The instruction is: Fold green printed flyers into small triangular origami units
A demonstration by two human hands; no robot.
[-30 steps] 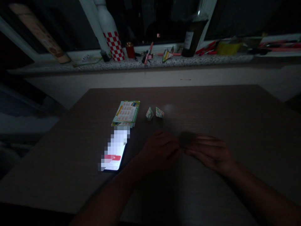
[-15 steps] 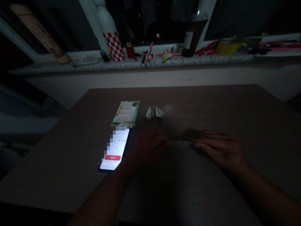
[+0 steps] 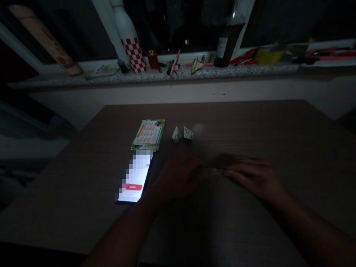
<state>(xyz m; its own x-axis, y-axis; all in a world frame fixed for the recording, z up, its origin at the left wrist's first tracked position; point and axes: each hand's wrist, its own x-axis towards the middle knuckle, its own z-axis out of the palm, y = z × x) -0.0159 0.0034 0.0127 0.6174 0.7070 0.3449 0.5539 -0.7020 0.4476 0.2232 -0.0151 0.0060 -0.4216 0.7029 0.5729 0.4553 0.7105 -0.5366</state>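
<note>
In the dim head view a small piece of printed paper [image 3: 217, 171] shows faintly between my two hands over the table. My left hand [image 3: 185, 173] is closed on its left end, thumb and fingers pressed together in shadow. On the other side, my right hand [image 3: 250, 174] pinches the paper's right end, its fingers stretched leftward. How the paper is folded cannot be made out. Beyond my left hand stand two small folded paper pieces [image 3: 188, 133], pointed and printed in colour. A stack of calendar cards [image 3: 148, 132] lies to their left.
A lit phone [image 3: 136, 185] lies on the wooden table [image 3: 250, 122], close to my left forearm. Along the stone windowsill [image 3: 164, 76] behind are a checkered bottle [image 3: 135, 55], a dark bottle [image 3: 222, 50], a red jar [image 3: 152, 60], pens and another folded paper piece [image 3: 197, 66].
My hands have drawn slightly closer together, the right one moving left. Less of the paper shows between them. The cards and folded pieces stay where they were.
</note>
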